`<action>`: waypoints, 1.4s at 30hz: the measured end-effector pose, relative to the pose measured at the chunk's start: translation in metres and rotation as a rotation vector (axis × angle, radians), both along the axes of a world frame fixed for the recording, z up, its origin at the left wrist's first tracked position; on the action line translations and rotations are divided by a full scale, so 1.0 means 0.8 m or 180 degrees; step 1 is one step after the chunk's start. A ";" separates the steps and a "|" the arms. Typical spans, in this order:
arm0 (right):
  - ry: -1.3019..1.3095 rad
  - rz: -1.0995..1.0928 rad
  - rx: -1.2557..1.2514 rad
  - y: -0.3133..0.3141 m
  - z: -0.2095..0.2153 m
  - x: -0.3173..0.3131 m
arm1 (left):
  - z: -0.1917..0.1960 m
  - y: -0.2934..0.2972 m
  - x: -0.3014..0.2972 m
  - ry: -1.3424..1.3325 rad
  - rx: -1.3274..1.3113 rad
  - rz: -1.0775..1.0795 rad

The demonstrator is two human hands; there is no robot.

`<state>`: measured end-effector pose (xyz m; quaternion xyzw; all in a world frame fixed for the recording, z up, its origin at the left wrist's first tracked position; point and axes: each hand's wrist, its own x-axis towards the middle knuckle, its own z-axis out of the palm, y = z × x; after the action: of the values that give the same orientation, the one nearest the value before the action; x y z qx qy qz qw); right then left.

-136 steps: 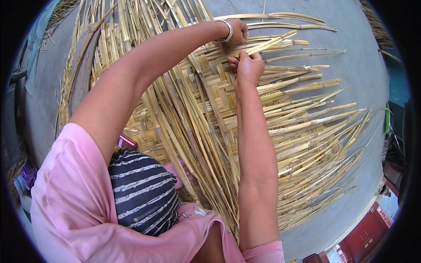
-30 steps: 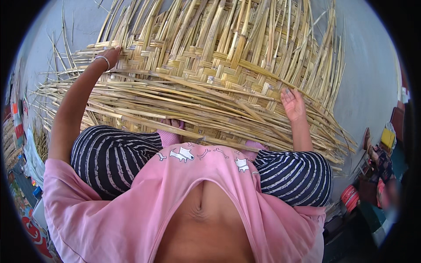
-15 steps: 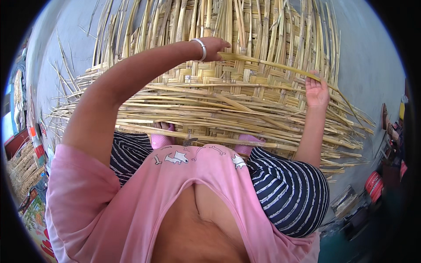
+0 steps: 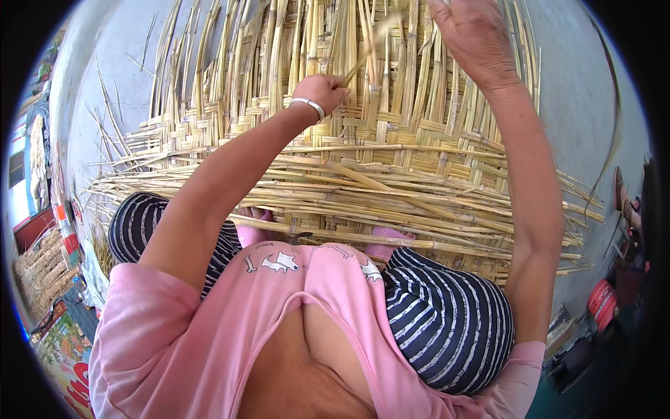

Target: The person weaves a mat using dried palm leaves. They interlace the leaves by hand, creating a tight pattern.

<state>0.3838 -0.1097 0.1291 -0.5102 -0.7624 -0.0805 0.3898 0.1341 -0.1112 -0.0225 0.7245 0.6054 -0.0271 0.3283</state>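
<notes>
A half-woven mat [image 4: 380,143] of split cane strips lies in front of me, its loose strip ends running away from me and across. My left hand [image 4: 319,93], with a silver bangle at its wrist, is closed over the mat's middle. It pinches a thin cane strip [image 4: 354,72], which runs up and away and blurs near the top edge. My right hand [image 4: 476,40] is raised over the mat's far right part. Its fingertips are cut off by the top edge, so I cannot tell whether they grip the strip.
Loose cane strips [image 4: 314,178] lie crosswise between the weave and my pink-covered feet [image 4: 389,237]. A long thin strip [image 4: 617,105] curves over the grey floor [image 4: 583,91] at right. Farther right are a red striped object [image 4: 601,304] and another person's foot [image 4: 620,188].
My right hand has swung up and away from beside the crosswise strips. My left hand has shifted slightly left and nearer. The held strip, which ran across to the right, now points away.
</notes>
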 end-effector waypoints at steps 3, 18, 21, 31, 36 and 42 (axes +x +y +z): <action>-0.1096 -0.0763 -0.0592 0.016 -0.064 -0.014 | -0.019 0.008 -0.012 -0.0494 -0.0158 0.0987; 0.0772 -0.0198 -0.3234 -0.013 -0.179 -0.077 | -0.023 0.002 -0.023 -0.1807 -0.0822 0.1961; 0.0194 -0.0523 -0.3387 -0.012 -0.175 -0.087 | -0.033 0.005 -0.025 -0.1386 -0.0632 0.1720; 0.1848 -0.0382 -0.5179 0.043 -0.170 -0.054 | -0.013 0.006 -0.018 -0.0859 -0.0411 0.1008; 0.3228 0.0509 -0.4294 0.047 -0.184 -0.055 | -0.013 0.003 -0.022 -0.0981 -0.0374 0.0999; 0.2700 -0.0084 -0.4771 0.061 -0.193 -0.079 | 0.000 0.001 -0.021 -0.1286 -0.0498 0.0848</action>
<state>0.3202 -0.0612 -0.0255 -0.6287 -0.3984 0.6369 0.2011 0.1172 -0.1107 -0.0224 0.6014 0.6137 0.1150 0.4985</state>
